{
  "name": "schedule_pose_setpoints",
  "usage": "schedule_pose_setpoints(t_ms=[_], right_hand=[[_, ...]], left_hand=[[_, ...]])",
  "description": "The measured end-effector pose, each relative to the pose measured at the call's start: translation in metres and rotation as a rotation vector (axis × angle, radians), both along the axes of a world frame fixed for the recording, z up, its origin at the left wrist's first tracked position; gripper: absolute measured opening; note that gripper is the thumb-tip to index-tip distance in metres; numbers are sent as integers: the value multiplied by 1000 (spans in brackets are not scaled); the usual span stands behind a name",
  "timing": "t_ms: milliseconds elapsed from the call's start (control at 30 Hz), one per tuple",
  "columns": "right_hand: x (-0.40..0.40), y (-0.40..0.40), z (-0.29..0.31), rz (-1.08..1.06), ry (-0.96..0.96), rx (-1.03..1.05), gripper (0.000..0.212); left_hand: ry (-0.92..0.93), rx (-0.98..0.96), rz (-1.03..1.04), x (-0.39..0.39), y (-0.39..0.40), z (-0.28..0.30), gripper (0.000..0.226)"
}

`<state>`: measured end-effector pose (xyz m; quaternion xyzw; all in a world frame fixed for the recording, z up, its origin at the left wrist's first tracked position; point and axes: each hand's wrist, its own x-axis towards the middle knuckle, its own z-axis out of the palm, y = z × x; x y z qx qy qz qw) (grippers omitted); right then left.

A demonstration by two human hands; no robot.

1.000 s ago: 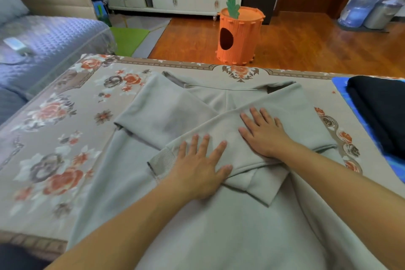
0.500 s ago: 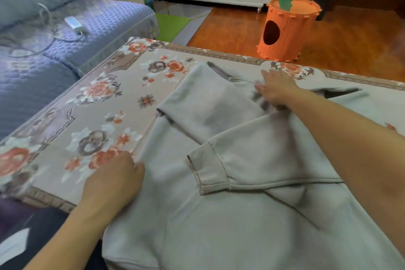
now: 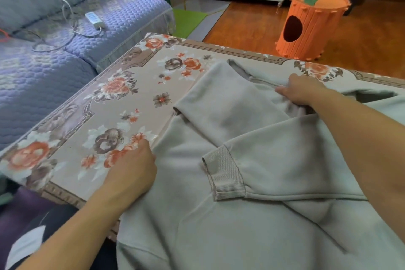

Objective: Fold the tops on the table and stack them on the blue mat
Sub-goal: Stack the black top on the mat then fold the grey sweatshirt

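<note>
A soft grey fleece top (image 3: pixel 274 182) with a ribbed cuff (image 3: pixel 225 175) lies spread on the floral-clothed table (image 3: pixel 109 116). The left hand (image 3: pixel 133 169) grips its left side edge; the right hand (image 3: pixel 300 90) pinches bunched fabric near the collar. Bare cloth lies open to the left.

Tabletop (image 3: pixel 72 149) covered with a beige cloth printed with orange and brown flowers and a brown border band; its left corner points toward the sofa side. One grey sweatshirt (image 3: pixel 252 215) lies spread on it, filling the right and near part, hem hanging over the near edge, both sleeves folded across the body, ribbed cuff on top near the middle.
</note>
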<state>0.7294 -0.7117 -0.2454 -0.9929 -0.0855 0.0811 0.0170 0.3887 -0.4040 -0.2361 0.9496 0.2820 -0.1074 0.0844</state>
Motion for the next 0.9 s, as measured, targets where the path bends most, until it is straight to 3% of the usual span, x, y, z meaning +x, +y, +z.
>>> schedule_pose_setpoints(t_ms=[133, 233, 333, 400, 467, 567, 667, 700, 767, 900], right_hand=[[4, -18, 15, -127, -56, 45, 57], [0, -66, 28, -285, -121, 26, 61], [-26, -132, 34, -445, 44, -120, 56], [-62, -172, 38, -498, 171, -323, 52], [-97, -199, 42, -489, 145, -440, 48], [-121, -195, 33, -270, -99, -219, 55], [-145, -160, 2, 6, -111, -61, 83], [-159, -148, -10, 47, -67, -40, 90], [-189, -134, -29, 79, -13, -38, 83], [-208, -125, -26, 45, -67, 32, 82]], left_hand=[[-41, 185, -97, 54, 38, -5, 1], [-166, 377, -235, 154, 47, 6, 27], [-294, 419, -275, 243, 6, 20, 41], [-352, 317, -312, 267, -47, 15, 46], [-388, 151, -420, 256, -104, -1, 55], [-289, -63, -567, 198, -156, -15, 60], [-126, -88, -598, 127, -155, -20, 64], [-97, -58, -566, 105, -147, -22, 65], [-51, 16, -436, 68, -120, -26, 64], [-85, 12, -84, 47, -57, -20, 61]])
